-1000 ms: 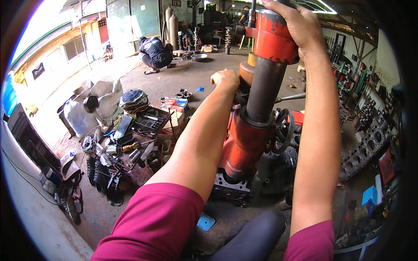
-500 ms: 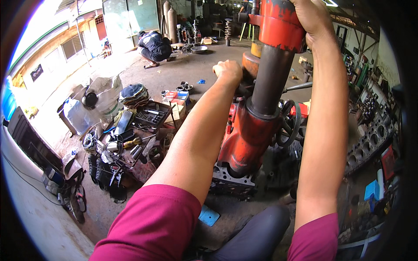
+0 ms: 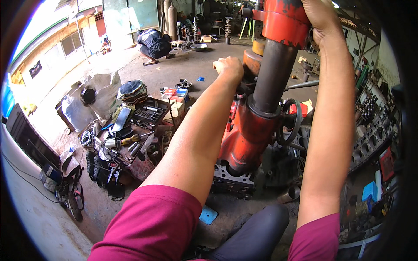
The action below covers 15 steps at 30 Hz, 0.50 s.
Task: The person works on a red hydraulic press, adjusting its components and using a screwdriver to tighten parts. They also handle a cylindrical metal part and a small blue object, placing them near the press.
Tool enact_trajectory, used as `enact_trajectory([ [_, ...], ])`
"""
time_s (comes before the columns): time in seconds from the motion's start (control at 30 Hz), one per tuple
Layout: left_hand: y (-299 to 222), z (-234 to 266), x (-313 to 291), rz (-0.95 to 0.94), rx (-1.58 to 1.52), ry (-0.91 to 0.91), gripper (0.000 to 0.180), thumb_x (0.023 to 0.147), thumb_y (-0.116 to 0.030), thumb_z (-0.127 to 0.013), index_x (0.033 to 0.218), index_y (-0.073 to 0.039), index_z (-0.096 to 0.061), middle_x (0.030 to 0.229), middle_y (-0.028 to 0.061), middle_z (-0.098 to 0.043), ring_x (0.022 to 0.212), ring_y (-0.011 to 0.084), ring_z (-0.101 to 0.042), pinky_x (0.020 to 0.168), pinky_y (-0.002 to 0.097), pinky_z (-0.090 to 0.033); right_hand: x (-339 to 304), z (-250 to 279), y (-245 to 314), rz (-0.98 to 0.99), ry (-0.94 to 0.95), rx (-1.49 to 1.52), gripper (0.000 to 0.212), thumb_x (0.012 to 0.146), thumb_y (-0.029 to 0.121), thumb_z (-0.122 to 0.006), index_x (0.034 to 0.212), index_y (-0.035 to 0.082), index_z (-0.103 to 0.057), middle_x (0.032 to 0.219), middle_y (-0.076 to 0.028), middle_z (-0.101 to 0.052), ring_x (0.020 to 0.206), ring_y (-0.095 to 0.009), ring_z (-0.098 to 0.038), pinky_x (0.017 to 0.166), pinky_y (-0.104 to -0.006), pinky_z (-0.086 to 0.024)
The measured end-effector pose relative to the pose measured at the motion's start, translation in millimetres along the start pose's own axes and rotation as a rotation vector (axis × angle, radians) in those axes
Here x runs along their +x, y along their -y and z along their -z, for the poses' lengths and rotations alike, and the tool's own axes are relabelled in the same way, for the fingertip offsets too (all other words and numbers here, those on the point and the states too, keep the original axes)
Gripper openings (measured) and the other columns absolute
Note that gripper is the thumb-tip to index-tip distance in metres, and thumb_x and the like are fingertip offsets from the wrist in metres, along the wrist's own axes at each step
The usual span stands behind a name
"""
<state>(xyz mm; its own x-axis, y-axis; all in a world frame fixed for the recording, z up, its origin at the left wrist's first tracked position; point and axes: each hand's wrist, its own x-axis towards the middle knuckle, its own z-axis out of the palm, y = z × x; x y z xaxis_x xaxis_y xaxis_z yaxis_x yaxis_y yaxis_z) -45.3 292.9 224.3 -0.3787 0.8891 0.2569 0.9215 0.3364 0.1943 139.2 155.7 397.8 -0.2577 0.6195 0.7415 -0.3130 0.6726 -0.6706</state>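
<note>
Before me stands a tall red cylinder boring machine (image 3: 248,139), with a dark metal column (image 3: 274,76) and a worn red head. It is seated on an engine block (image 3: 233,177). My right hand (image 3: 322,19) is closed against the head's right side, with its fingertips hidden or cut off by the upper edge. Beyond the machine's left side, my left hand (image 3: 229,68) is curled near an orange-brown cylindrical housing (image 3: 251,63). What its fingers hold, if anything, is hidden. A dark handwheel (image 3: 298,124) sits at the machine's right, between it and my right forearm.
Tools and cables crowd a low bench at left, with an open tool tray (image 3: 150,114). Another engine block (image 3: 370,141) lies at right. A metal sleeve (image 3: 289,194) and a blue flat piece (image 3: 208,215) are on the floor. A person (image 3: 154,43) crouches far back.
The view has shifted slightly, so the machine head and my right arm appear a little farther right. Both hands keep their places at the machine.
</note>
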Motion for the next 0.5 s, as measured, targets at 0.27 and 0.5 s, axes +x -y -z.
enact_trajectory([
  [0.27, 1.8, 0.6, -3.7, -0.029, 0.024, -0.051, 0.033, 0.096, -0.023, -0.059, 0.121, -0.011, -0.076, 0.127, 0.0135, -0.073, 0.120, 0.0305, -0.069, 0.098, 0.0404, -0.054, 19.7, 28.2, -1.8, -0.056, 0.214, 0.007, 0.028, 0.090, 0.018, -0.075, 0.105, -0.004, -0.066, 0.094, -0.018, -0.073, 0.083, -0.030, -0.074, 0.081, -0.0476, -0.064],
  [0.5, 0.4, -0.1, -4.8, -0.023, 0.025, -0.048, 0.032, 0.095, -0.023, -0.060, 0.120, -0.011, -0.076, 0.127, 0.0134, -0.073, 0.119, 0.0306, -0.070, 0.097, 0.0405, -0.055, 24.8, 29.2, -1.3, -0.078, 0.273, 0.022, 0.031, 0.089, 0.021, -0.076, 0.106, -0.003, -0.064, 0.093, -0.018, -0.073, 0.080, -0.029, -0.075, 0.079, -0.0473, -0.065],
])
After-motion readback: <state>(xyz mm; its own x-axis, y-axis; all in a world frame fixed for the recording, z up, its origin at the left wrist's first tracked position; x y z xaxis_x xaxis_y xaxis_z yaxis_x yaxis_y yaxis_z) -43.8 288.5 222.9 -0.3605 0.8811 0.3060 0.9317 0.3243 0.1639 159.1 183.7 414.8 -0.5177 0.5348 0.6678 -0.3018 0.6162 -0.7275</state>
